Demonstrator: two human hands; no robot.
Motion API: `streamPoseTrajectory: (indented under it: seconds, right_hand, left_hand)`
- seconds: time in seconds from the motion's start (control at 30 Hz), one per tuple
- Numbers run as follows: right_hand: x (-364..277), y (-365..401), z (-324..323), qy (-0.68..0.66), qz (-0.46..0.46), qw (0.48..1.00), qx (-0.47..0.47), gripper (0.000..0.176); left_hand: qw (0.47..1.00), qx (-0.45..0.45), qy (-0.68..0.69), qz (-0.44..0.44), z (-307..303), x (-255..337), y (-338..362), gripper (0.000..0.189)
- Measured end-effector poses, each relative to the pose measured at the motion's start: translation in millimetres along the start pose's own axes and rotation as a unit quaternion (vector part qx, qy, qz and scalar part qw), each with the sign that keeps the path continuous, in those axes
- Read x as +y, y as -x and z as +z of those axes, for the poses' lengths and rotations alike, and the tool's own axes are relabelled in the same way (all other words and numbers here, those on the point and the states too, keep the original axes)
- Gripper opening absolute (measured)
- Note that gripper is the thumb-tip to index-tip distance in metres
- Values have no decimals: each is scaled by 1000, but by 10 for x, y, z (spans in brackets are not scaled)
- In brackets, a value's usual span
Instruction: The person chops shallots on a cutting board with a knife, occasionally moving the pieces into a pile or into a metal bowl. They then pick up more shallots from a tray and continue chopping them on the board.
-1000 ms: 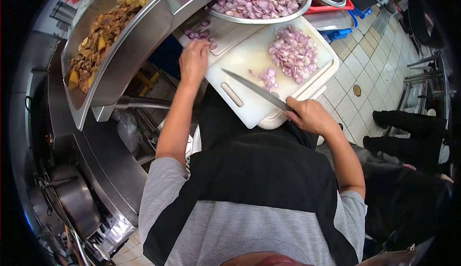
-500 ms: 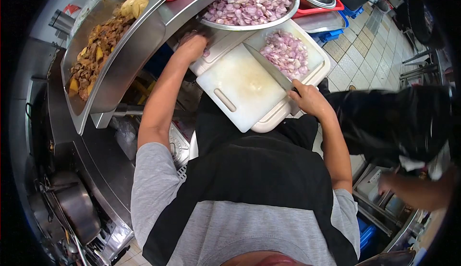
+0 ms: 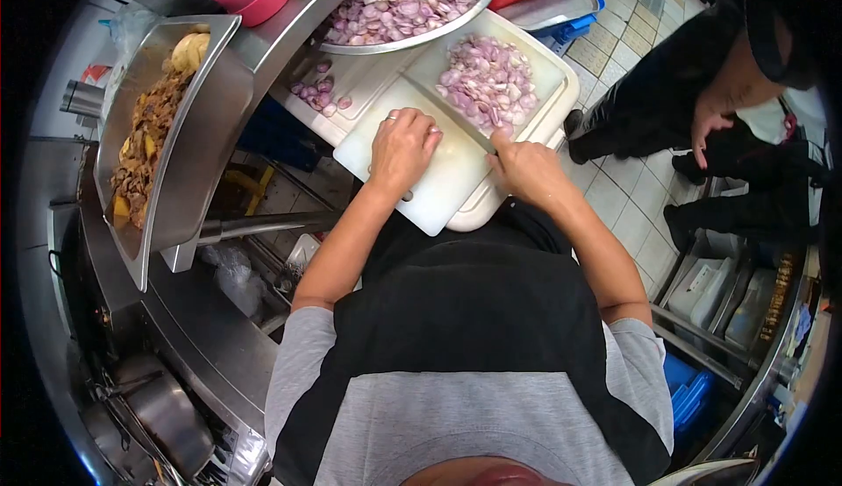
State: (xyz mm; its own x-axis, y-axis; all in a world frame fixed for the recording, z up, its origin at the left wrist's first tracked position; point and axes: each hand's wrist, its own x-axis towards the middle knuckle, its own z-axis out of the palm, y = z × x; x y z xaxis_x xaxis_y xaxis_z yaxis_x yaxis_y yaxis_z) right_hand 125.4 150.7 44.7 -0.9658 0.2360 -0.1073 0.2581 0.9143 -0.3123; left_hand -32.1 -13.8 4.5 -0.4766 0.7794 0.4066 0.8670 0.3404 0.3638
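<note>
The right hand (image 3: 524,170) is closed round the handle of the long steel kitchen knife (image 3: 449,119), whose blade lies angled across the white plastic cutting board (image 3: 436,196). The left hand (image 3: 402,148) rests knuckles-up just beside the blade. I cannot tell whether it pins anything, because the fingers cover that spot. The knife looks stiff and sharp, and is safest gripped at the handle, which the palm hides. The heap of sliced purple shallots (image 3: 489,82) beyond it looks light, loose and slippery.
</note>
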Motion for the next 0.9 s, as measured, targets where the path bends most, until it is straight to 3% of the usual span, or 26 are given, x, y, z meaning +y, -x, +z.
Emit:
streamPoseTrajectory:
  seconds: [0.17, 0.57, 0.67, 0.9]
  right_hand:
    - [-59, -1, 95, 15, -55, 998, 1, 25]
    - [-145, -106, -111, 22, -77, 995, -52, 26]
    - [-80, -224, 174, -9, -78, 997, -25, 24]
    - [-215, -160, -182, 47, -72, 993, -83, 25]
  left_hand:
    - [995, 50, 60, -63, 6, 42, 85, 18]
    - [995, 51, 77, -23, 64, 13, 62, 12]
    - [994, 53, 94, -14, 59, 7, 52, 12]
    - [993, 47, 104, -17, 53, -10, 42, 13]
